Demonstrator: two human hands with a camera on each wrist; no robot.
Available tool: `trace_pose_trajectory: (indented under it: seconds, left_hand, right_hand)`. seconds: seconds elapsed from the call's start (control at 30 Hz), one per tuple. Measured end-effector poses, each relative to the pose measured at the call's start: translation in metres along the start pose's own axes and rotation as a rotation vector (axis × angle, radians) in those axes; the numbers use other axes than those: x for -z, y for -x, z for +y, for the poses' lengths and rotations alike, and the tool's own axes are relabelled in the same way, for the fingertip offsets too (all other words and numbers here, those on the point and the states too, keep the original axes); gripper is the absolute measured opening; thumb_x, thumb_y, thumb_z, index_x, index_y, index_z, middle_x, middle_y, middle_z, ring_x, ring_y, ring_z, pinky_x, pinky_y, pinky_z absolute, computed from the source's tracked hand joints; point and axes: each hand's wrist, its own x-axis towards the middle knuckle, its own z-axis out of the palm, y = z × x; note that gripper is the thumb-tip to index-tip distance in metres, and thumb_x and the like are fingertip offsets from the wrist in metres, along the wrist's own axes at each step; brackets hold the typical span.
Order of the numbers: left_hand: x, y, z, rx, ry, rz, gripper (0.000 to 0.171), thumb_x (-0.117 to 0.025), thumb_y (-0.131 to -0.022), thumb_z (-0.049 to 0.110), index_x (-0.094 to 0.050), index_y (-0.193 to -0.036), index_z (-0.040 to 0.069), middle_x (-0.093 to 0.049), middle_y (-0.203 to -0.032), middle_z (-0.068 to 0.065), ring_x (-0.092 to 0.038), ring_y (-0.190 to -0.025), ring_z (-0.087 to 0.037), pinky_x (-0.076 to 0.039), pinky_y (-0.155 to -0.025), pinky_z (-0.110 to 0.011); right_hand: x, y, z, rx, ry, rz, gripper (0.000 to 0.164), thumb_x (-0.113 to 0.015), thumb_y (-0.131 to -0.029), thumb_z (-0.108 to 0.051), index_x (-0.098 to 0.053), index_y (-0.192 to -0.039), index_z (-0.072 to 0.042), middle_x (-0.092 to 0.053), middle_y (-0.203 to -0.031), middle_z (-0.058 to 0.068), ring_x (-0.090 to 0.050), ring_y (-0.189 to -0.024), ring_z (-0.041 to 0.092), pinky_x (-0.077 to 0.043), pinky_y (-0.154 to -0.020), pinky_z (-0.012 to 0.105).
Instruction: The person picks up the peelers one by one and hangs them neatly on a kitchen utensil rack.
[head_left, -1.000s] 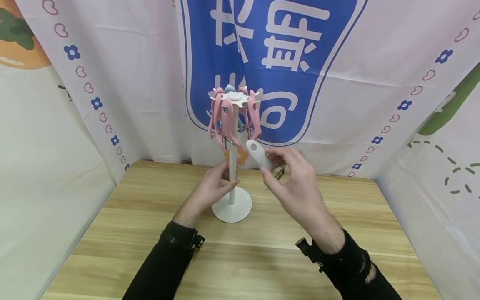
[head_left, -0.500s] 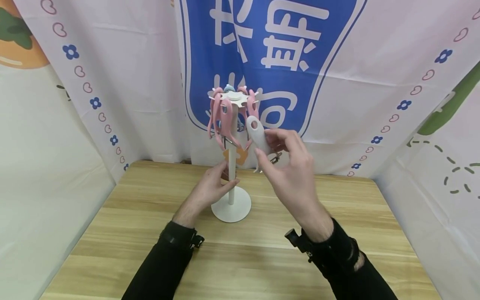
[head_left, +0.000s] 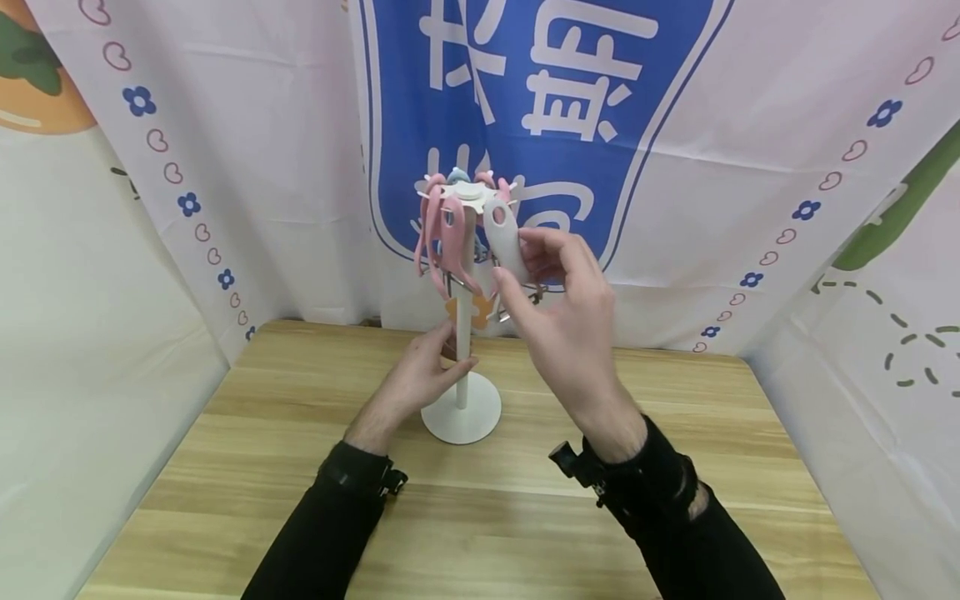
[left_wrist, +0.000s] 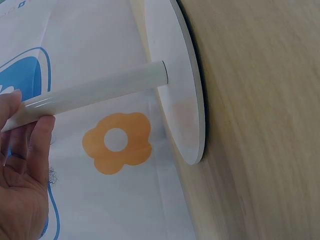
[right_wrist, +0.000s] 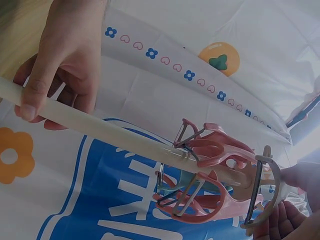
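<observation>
My right hand [head_left: 573, 317] pinches a white Y-shaped peeler [head_left: 506, 242], its holed handle end up beside the hooked top [head_left: 471, 195] of a white stand. Whether that hole is over a hook I cannot tell. In the right wrist view the white peeler's blade [right_wrist: 254, 192] faces the pole. Lower down, my left hand [head_left: 420, 367] grips the stand's pole [left_wrist: 100, 91] between thumb and fingers. Several pink peelers [head_left: 453, 242] hang from the hooks, one partly hidden behind the white peeler. A blue peeler [right_wrist: 187, 180] hangs among them at the back.
The stand's round white base [head_left: 461, 421] rests on a wooden table [head_left: 480, 517]. Close behind hangs a printed cloth [head_left: 315, 167] with a blue panel, and cloth walls rise on both sides.
My right hand has moved up and to the left, carrying the white peeler from beside the pole to the stand's top. My left hand stays put on the pole.
</observation>
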Motion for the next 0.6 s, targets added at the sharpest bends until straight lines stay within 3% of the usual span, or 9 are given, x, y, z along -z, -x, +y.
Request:
trace_pose_trajectory:
  seconds: [0.6]
  left_hand:
    - [-0.001, 0.000, -0.001, 0.001, 0.005, -0.004, 0.029, -0.073, -0.097, 0.032, -0.057, -0.120, 0.023, -0.067, -0.102, 0.008, -0.068, -0.098, -0.010, -0.060, -0.085, -0.033]
  right_hand:
    - [-0.019, 0.000, 0.007, -0.049, -0.044, -0.019, 0.044, -0.078, -0.093, -0.018, -0.061, -0.130, -0.004, -0.062, -0.112, 0.003, -0.059, -0.102, 0.011, -0.055, -0.089, 0.030]
